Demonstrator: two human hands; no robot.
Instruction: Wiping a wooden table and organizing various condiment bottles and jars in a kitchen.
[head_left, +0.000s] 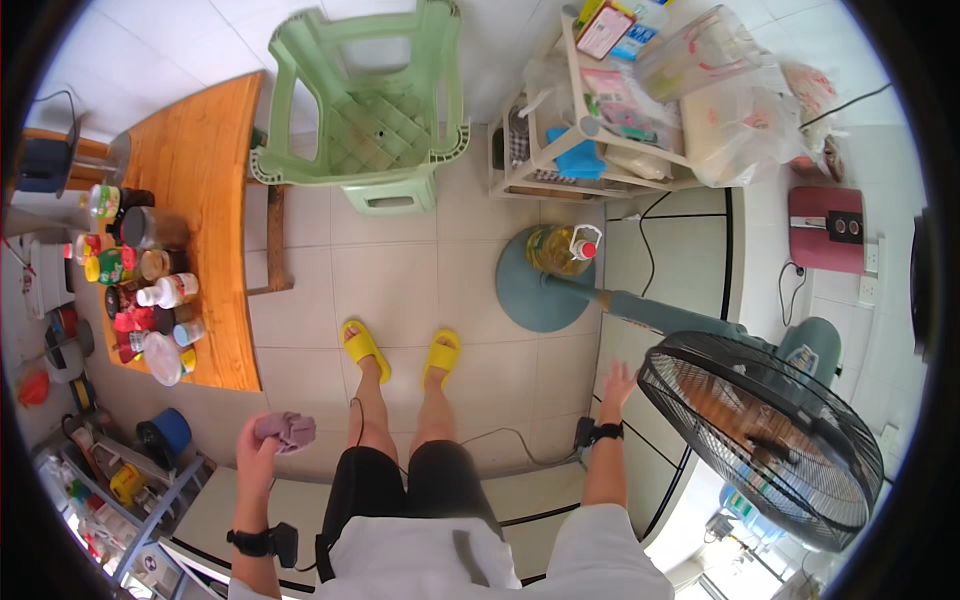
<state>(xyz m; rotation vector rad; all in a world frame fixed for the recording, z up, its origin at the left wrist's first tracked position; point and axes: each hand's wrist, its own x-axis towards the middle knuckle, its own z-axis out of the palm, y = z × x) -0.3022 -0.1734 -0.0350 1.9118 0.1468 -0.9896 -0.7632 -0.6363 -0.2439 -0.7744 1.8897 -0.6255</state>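
Note:
My left hand (256, 442) grips a crumpled mauve cloth (289, 433), held up over the tiled floor between the wooden table (217, 225) and my legs. My right hand (618, 382) is raised with its fingers apart and nothing in them. It is nearest to the black wire guard of a standing fan (765, 442); whether the fingertips touch the guard, I cannot tell. The fan's teal pole (660, 313) slants down to a round base (517, 289). On that base stands a jug of yellow oil (553, 250) with a red cap and a white handle.
Bottles and jars, including a dark-lidded jar (161, 227), crowd the table's far side. A stack of green plastic stools (382, 142) stands ahead, beside a loaded beige shelf rack (585, 135). A cable (517, 435) crosses the floor. A blue bucket (171, 431) stands at lower left.

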